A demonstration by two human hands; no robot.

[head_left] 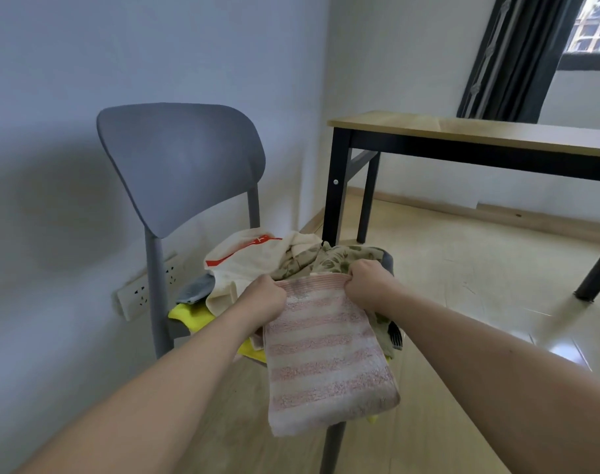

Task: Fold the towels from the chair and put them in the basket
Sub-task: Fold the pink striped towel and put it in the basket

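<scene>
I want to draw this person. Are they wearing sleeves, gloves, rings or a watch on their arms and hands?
No. Both forearms are bare all the way to the edge of the picture, so no sleeves show. The left hand and right hand have no gloves. No watch or bracelet is on either wrist. The fingers are mostly hidden, so rings cannot be ruled out.

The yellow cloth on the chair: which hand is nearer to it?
Left. The left hand grips the striped towel's left corner, just right of the yellow cloth. The right hand grips the other corner, farther right.
</scene>
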